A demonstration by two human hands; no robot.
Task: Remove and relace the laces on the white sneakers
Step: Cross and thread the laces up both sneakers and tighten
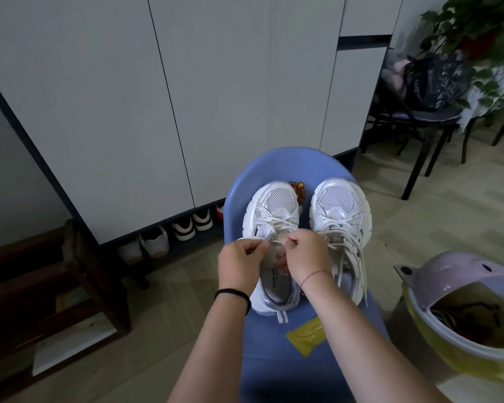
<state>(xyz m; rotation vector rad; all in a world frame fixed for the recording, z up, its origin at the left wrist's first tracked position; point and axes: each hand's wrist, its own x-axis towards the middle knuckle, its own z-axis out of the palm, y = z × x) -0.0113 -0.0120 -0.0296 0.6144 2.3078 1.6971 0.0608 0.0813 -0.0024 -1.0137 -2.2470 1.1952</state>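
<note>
Behind the blue chair (pixel 288 167) is the big grey cabinet (pixel 157 97), with a row of shoes (pixel 169 234) tucked under it. Off the chair's right side sits a bin (pixel 454 274) with a lilac lid. Both white sneakers are on the chair seat, toes toward its back, the left sneaker (pixel 274 205) just beside the right sneaker (pixel 339 202). The right one's laces (pixel 358 257) are loose and trail down its side.

My hands are both over the left sneaker's opening, near the top eyelets. My left hand (pixel 240 264) has its fingers curled in, pinching one bit of the lace (pixel 277 221). My right hand (pixel 307 254) is pinching another bit just beside it. A short stretch of lace runs between the two pinches, right above the tongue, and the lower rows still cross the shoe toward the toe.

A patch of yellow tape (pixel 306 335) is stuck on the chair's front edge, between my forearms.
</note>
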